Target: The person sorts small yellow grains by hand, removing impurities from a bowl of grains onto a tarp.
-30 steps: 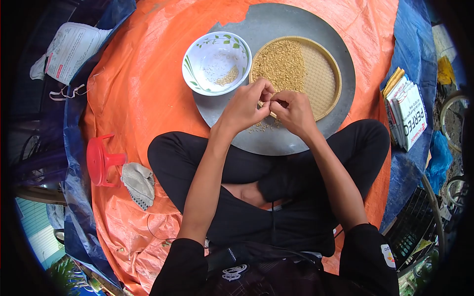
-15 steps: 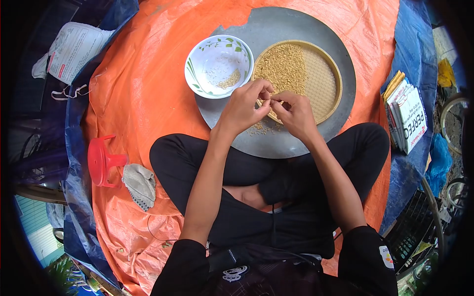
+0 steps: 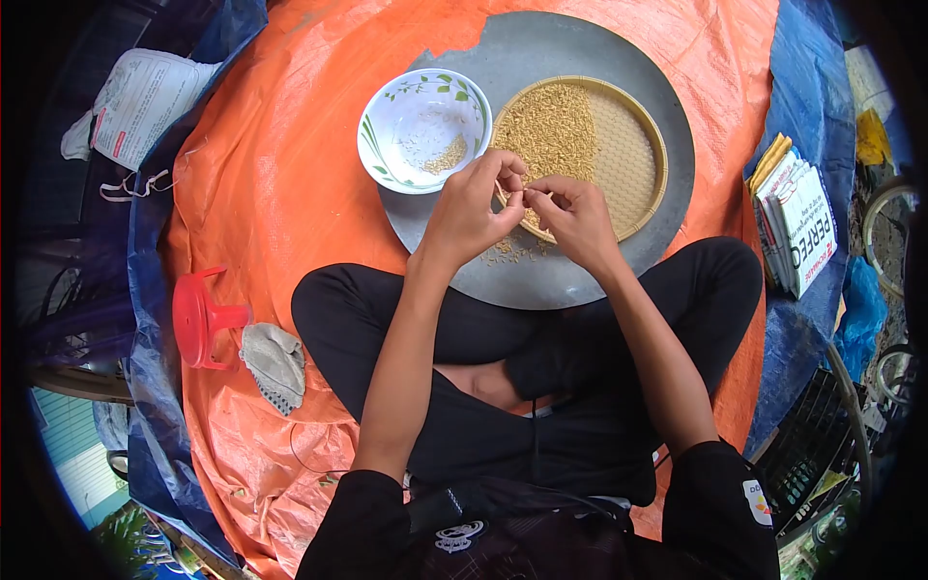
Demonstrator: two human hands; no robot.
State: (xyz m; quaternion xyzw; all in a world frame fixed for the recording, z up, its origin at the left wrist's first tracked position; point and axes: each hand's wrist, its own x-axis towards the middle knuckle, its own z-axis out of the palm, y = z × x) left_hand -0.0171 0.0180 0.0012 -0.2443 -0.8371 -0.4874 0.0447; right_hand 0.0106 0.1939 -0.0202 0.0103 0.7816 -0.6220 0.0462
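Observation:
My left hand [image 3: 474, 208] and my right hand [image 3: 574, 218] meet fingertip to fingertip over the near left edge of a round woven bamboo tray [image 3: 626, 164]. Each is pinched closed, thumb against fingers; whatever sits between the tips is too small to make out. Golden unhusked rice grains [image 3: 546, 126] cover the tray's left part. Left of it, a white bowl [image 3: 382, 145] with green leaf patterns holds pale grains and a small heap of tan ones [image 3: 448, 155]. Both vessels rest on a round grey metal sheet [image 3: 522, 43], where loose grains [image 3: 512, 253] lie below my hands.
Crossed legs in black trousers [image 3: 706, 290] border the sheet's near side. An orange tarp [image 3: 261, 193] lies underneath. On the left are a red plastic stool [image 3: 198, 319] and a grey cloth [image 3: 274, 362]; on the right, a stack of printed packets [image 3: 797, 227].
Both hands stay pinched together, with only a slight shift of the fingers. The whole view has moved a little; bowl, tray and grains look the same.

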